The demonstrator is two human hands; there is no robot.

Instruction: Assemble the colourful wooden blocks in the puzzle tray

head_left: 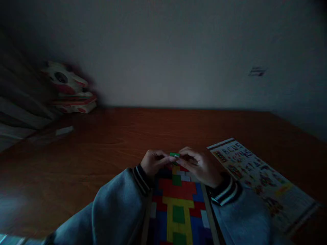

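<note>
A small green block [174, 154] is pinched between both hands, just over the far end of a narrow tray. My left hand [155, 162] grips its left side with thumb and fingers. From the right, my right hand [198, 166] closes on it with thumb and index finger. Below lies the wooden-rimmed tray [209, 212], filled with flat coloured blocks. A wide red block area [176, 189] spans its middle, with yellow pieces [169, 217], green squares [178, 214] and blue pieces [160, 223] nearer me. My hands partly hide the tray's far end.
A printed sheet [258, 180] with colourful pictures lies right of the tray on the brown wooden table [122, 136]. At the back left stands a white and red cow-like figure [68, 88]. A small white piece [64, 130] lies before it. A pale wall [163, 58] rises behind.
</note>
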